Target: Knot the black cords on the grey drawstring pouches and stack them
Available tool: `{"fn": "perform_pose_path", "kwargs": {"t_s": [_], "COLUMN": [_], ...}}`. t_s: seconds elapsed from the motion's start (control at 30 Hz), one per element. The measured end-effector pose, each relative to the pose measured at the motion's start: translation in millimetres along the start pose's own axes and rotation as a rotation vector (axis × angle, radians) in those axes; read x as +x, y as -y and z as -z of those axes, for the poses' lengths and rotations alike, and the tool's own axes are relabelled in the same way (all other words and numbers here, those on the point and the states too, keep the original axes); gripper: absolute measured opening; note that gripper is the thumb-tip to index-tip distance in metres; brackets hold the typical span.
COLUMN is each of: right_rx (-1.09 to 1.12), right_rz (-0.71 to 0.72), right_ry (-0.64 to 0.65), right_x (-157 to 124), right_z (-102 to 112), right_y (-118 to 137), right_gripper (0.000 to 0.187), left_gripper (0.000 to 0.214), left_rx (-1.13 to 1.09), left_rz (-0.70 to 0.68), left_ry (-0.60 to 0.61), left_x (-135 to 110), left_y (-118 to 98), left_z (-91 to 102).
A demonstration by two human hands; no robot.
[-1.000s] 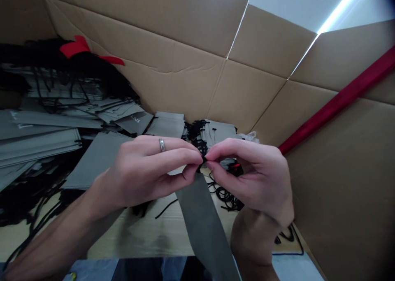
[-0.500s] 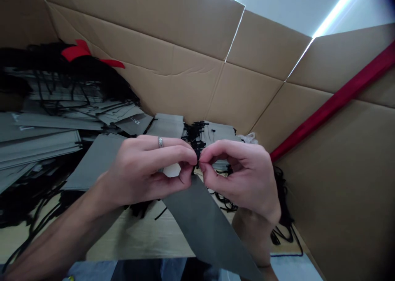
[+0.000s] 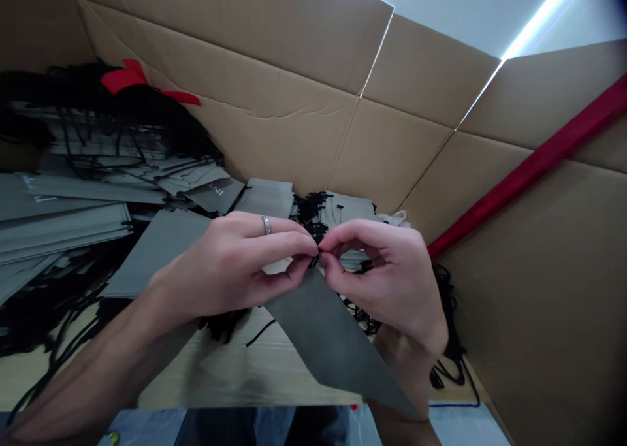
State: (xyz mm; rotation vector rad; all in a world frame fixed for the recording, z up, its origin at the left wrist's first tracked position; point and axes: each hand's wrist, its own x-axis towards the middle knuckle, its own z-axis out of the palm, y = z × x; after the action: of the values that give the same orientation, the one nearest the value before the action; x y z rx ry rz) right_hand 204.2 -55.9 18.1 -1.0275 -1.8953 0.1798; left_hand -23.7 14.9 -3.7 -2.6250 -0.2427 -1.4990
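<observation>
My left hand (image 3: 235, 270), with a ring on one finger, and my right hand (image 3: 386, 276) meet fingertip to fingertip above the table. Both pinch the top edge of a flat grey paper bag (image 3: 328, 335) that hangs down toward me. A small bit of black cord (image 3: 317, 258) shows between the fingertips of both hands. The bag's upper part is hidden behind my fingers.
Stacks of flat grey paper bags (image 3: 63, 204) with black cord handles fill the left side. More bags and loose black cords (image 3: 313, 207) lie behind my hands. Cardboard walls (image 3: 294, 106) surround the table (image 3: 235, 374); a red bar (image 3: 533, 159) runs along the right wall.
The hanging grey bag has swung its lower end to the right. My hands stay pinched together at nearly the same spot, shifted slightly.
</observation>
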Motion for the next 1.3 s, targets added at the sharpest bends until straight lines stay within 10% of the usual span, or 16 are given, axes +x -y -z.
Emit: {"fn": "perform_pose_path", "kwargs": {"t_s": [0.27,0.97,1.3], "right_rx": [-0.134,0.366,-0.097], "right_rz": [0.052,-0.066,0.064], "right_ry": [0.011,-0.063,-0.118], "right_x": [-0.2,6.7,-1.6], "right_z": [2.4,-10.2,-8.6], "right_y": [0.4,-5.9,3.3], "right_gripper": [0.018,0.019,0.019], "left_gripper": [0.009,0.02,0.008], "left_rx": [0.124,-0.385,0.168], "left_rz": [-0.13,0.122,-0.069], "left_ry": [-0.003,-0.166,-0.084], "left_x": [-4.0,1.3,-3.9], "left_y": [2.9,7.6,1.3], "left_z": [-9.0,-15.6,-9.8]}}
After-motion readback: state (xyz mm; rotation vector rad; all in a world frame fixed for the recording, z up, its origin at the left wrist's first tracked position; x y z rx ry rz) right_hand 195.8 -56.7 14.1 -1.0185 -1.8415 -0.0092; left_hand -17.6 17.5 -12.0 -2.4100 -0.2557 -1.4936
